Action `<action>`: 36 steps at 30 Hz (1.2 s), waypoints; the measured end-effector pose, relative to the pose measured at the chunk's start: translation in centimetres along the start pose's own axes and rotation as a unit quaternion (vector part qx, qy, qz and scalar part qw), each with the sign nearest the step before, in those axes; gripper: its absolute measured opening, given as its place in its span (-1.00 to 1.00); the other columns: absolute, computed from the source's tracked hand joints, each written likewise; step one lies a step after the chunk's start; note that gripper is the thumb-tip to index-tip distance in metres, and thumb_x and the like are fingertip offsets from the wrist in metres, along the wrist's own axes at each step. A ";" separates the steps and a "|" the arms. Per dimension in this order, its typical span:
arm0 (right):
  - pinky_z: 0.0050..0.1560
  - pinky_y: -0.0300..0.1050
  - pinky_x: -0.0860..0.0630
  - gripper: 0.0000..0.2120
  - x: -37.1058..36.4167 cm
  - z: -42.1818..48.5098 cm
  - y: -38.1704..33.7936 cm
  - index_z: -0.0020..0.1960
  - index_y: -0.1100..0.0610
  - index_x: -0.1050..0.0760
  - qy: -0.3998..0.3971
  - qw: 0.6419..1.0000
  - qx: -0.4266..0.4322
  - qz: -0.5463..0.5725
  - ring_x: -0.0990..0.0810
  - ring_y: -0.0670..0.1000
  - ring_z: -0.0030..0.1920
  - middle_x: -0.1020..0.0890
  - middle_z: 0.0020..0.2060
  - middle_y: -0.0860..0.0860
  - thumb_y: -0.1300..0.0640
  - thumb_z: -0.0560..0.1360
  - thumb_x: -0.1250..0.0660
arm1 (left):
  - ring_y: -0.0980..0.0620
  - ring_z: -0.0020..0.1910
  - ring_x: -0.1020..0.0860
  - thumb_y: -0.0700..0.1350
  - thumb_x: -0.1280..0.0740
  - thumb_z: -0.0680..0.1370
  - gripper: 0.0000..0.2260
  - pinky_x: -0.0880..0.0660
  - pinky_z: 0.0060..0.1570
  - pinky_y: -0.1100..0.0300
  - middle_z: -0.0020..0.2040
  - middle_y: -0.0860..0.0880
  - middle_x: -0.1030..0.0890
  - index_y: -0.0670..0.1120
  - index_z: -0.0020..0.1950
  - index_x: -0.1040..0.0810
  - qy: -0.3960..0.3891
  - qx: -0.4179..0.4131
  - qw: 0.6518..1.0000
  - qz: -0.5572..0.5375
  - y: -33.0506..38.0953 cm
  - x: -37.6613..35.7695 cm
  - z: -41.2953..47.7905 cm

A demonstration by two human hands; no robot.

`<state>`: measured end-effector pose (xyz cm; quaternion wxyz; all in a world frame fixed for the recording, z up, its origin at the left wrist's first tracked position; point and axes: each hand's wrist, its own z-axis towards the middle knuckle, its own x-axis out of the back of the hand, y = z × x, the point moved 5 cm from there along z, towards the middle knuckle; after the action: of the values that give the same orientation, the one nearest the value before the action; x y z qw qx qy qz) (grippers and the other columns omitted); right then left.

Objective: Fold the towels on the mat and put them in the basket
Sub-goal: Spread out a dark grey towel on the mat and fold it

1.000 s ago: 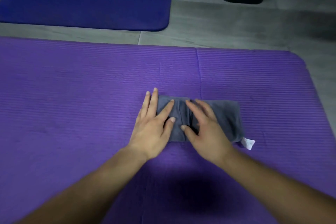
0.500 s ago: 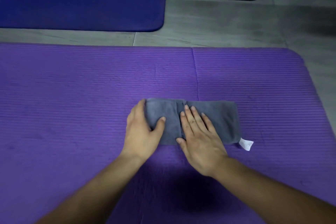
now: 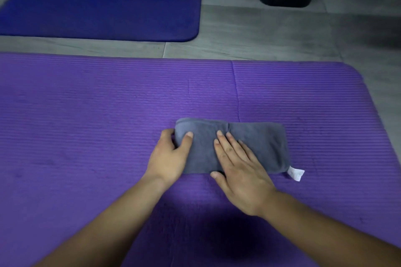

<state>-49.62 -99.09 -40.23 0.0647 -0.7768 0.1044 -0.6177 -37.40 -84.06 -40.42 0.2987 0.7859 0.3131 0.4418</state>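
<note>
Evidently soft and floppy, the folded towel [image 3: 260, 143] lies in the middle of the mat [image 3: 86, 115]. The left hand [image 3: 171, 158] has its grip clamped round one end, while the right hand [image 3: 240, 171] presses flat with straight fingers [image 3: 227, 147]. Probably best lifted supporting both ends.

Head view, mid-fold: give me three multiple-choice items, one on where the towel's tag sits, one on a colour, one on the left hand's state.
1. Where is the white tag on the grey towel? A) near right corner B) far left corner C) top middle
2. What colour is the mat under it? A) green B) purple C) red
3. What is the left hand doing? A) lying flat B) hovering C) gripping the towel's left end
Key: 1 A, it sticks out there; 2 B, the ribbed surface is purple; 3 C, thumb on top, fingers curled round the end.
</note>
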 end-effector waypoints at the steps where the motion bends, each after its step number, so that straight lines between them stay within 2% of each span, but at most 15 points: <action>1: 0.57 0.01 0.18 -0.28 -0.1 0.0 0.0 0.65 0.12 0.10 -0.003 1.000 0.000 0.003 0.25 -0.04 0.62 0.21 0.63 -0.01 -0.26 0.63 0.16 | -0.02 0.03 -0.64 0.15 -0.35 0.59 -0.67 -0.56 0.10 0.04 0.01 0.01 -0.67 -0.03 0.22 -0.50 -0.008 0.005 1.000 -0.017 0.0 0.0 0.0; 4: 0.60 -0.03 0.22 -0.23 0.3 0.3 -0.4 0.65 0.09 0.08 0.000 0.995 -0.011 0.099 0.29 -0.14 0.60 0.21 0.63 -0.07 -0.32 0.58 0.16 | -0.05 0.02 -0.66 0.06 -0.39 0.59 -0.80 -0.59 0.08 0.03 0.01 -0.06 -0.68 -0.01 0.12 -0.52 -0.021 0.024 0.995 -0.092 0.1 0.0 -0.2; 7: 0.57 -0.26 0.07 -0.22 1.6 0.4 -0.3 0.60 0.05 -0.16 0.051 0.964 -0.066 0.253 0.06 -0.23 0.59 0.00 0.63 -0.13 -0.37 0.52 0.02 | -0.08 -0.03 -0.69 0.12 -0.48 0.52 -0.70 -0.63 0.05 -0.05 -0.03 -0.09 -0.70 0.01 0.11 -0.50 -0.022 0.014 0.990 -0.138 0.7 0.1 -0.8; 9: 0.37 -0.56 0.00 -0.24 2.3 0.3 -0.2 0.56 0.04 -0.22 0.069 0.933 -0.115 0.333 -0.12 -0.31 0.49 -0.13 0.57 -0.18 -0.37 0.51 -0.08 | -0.05 -0.12 -0.70 0.17 -0.51 0.46 -0.61 -0.63 -0.06 -0.01 -0.07 -0.09 -0.70 0.02 0.14 -0.49 -0.018 -0.003 0.990 -0.137 1.4 0.3 -1.3; 12: 0.17 -0.67 -0.08 -0.37 2.9 0.5 -0.4 0.51 0.01 -0.29 0.074 0.904 -0.157 0.392 -0.29 -0.33 0.37 -0.32 0.45 -0.21 -0.29 0.55 -0.17 | 0.02 -0.24 -0.64 0.13 -0.51 0.49 -0.68 -0.58 -0.17 0.05 -0.13 -0.09 -0.68 0.04 0.10 -0.49 0.011 -0.024 0.989 -0.144 2.4 0.7 -2.1; 15: 0.15 -0.50 -0.31 -0.54 3.5 1.0 -1.1 0.37 -0.07 -0.42 0.097 0.851 -0.185 0.482 -0.45 -0.42 0.16 -0.52 0.17 -0.31 -0.27 0.56 -0.23 | 0.00 -0.23 -0.58 0.04 -0.47 0.55 -0.77 -0.55 -0.15 0.06 -0.17 -0.09 -0.63 0.00 0.11 -0.52 0.018 -0.044 0.981 -0.188 3.6 1.1 -2.8; 17: 0.16 -0.36 -0.44 -0.47 3.8 1.3 -2.2 0.34 -0.03 -0.45 0.096 0.779 -0.180 0.593 -0.55 -0.37 0.12 -0.62 0.12 -0.24 -0.32 0.50 -0.24 | -0.01 -0.18 -0.54 -0.05 -0.36 0.63 -0.87 -0.53 -0.15 0.17 -0.15 -0.11 -0.59 -0.07 0.13 -0.54 0.013 -0.061 0.967 -0.248 4.8 1.5 -3.3; 20: 0.17 -0.33 -0.51 -0.36 3.6 2.4 -4.1 0.37 0.11 -0.45 0.063 0.700 -0.155 0.694 -0.61 -0.23 0.17 -0.67 0.14 -0.09 -0.35 0.53 -0.21 | 0.06 0.09 -0.63 -0.02 -0.26 0.69 -0.82 -0.55 0.18 0.15 0.07 -0.01 -0.69 -0.02 0.15 -0.62 0.006 -0.102 0.953 -0.284 5.7 2.3 -3.4; 22: 0.36 0.04 -0.49 -0.34 3.2 3.0 -4.8 0.40 0.10 -0.46 0.032 0.670 -0.156 0.725 -0.60 -0.02 0.28 -0.67 0.21 0.03 -0.37 0.54 -0.21 | 0.15 0.23 -0.57 0.05 -0.21 0.65 -0.74 -0.45 0.34 0.13 0.17 0.01 -0.64 0.06 0.18 -0.65 0.018 -0.158 0.963 -0.219 5.8 2.6 -3.3; 24: 0.36 0.32 -0.44 -0.39 3.2 3.2 -4.7 0.38 0.08 -0.50 0.007 0.634 -0.158 0.757 -0.59 0.16 0.29 -0.66 0.22 0.14 -0.33 0.54 -0.25 | 0.22 0.27 -0.49 0.08 -0.17 0.64 -0.68 -0.34 0.40 0.25 0.20 0.04 -0.57 0.06 0.27 -0.62 0.013 -0.208 0.967 -0.144 5.8 2.1 -3.7; 27: 0.28 0.38 -0.49 -0.48 3.7 2.3 -2.5 0.30 0.15 -0.56 0.035 0.629 -0.189 0.753 -0.65 0.21 0.19 -0.68 0.15 0.20 -0.19 0.52 -0.36 | 0.13 0.34 -0.42 0.15 -0.09 0.64 -0.59 -0.21 0.37 0.41 0.22 0.14 -0.51 0.06 0.34 -0.58 -0.016 -0.269 0.961 -0.063 5.7 0.6 -4.6; 30: 0.07 -0.01 -0.63 -0.57 4.0 0.6 0.1 0.18 0.18 -0.57 0.093 0.653 -0.228 0.716 -0.71 0.01 0.04 -0.73 0.03 0.07 -0.12 0.50 -0.45 | 0.05 0.26 -0.51 0.06 -0.13 0.67 -0.66 -0.33 0.33 0.26 0.15 0.16 -0.59 0.01 0.18 -0.67 -0.035 -0.324 0.945 -0.039 5.7 -0.7 -5.5; 32: -0.23 -0.30 -0.53 -0.77 3.8 -0.7 1.1 0.04 0.15 -0.56 0.112 0.688 -0.247 0.673 -0.67 -0.17 -0.20 -0.71 -0.19 -0.12 -0.02 0.56 -0.38 | 0.05 0.18 -0.55 0.00 -0.20 0.65 -0.73 -0.39 0.29 0.16 0.07 0.14 -0.61 -0.03 0.04 -0.68 -0.026 -0.343 0.938 -0.039 5.8 -1.1 -5.9; 33: -0.30 -0.33 -0.48 -0.83 3.5 -1.2 1.4 -0.03 0.12 -0.55 0.110 0.712 -0.252 0.646 -0.62 -0.19 -0.28 -0.67 -0.29 -0.16 0.02 0.58 -0.37 | 0.06 0.20 -0.53 -0.01 -0.23 0.63 -0.77 -0.38 0.31 0.17 0.09 0.12 -0.60 -0.03 0.04 -0.67 -0.014 -0.342 0.939 -0.035 5.8 -1.1 -5.8; 36: -0.28 -0.28 -0.45 -0.86 2.8 -2.5 1.8 -0.04 0.12 -0.56 0.104 0.746 -0.292 0.589 -0.60 -0.17 -0.27 -0.66 -0.27 -0.09 0.04 0.58 -0.37 | 0.09 0.45 -0.33 0.07 -0.23 0.58 -0.63 -0.20 0.49 0.22 0.38 0.05 -0.45 0.00 0.34 -0.53 -0.023 -0.271 0.962 0.022 5.1 -1.8 -4.2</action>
<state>-51.56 -101.48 -37.44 0.1745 -0.4728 0.7225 -0.4733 -40.69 -87.84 -35.70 0.4976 0.6920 0.1575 0.4987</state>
